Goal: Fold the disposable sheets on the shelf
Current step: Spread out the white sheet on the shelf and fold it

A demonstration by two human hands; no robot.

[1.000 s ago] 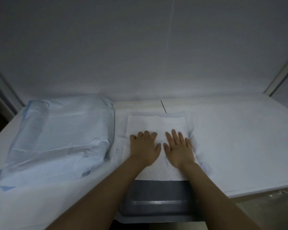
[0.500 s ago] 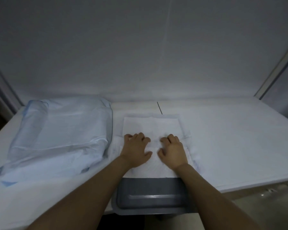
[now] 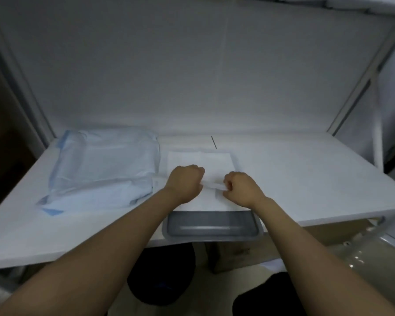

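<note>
Head view: the sheet (image 3: pixel 201 163) is shown on the shelf (image 3: pixel 306 174). A second ago it was pressed under flat palms; now a raised fold at its middle is pinched by the left hand (image 3: pixel 185 184) and right hand (image 3: pixel 241 189), so a new fold is judged to be starting.

Flat palms a second ago, fists now: the fingers of the left hand (image 3: pixel 184 184) have been curled under, and those of the right hand (image 3: pixel 242 189) likewise. A fold of the white sheet (image 3: pixel 201 163) has been gathered up between the two hands, where it lay smooth before, and is pinched there as a raised ridge. Both hands have been drawn slightly back along the sheet, so more of its far half is left uncovered beyond the knuckles.
</note>
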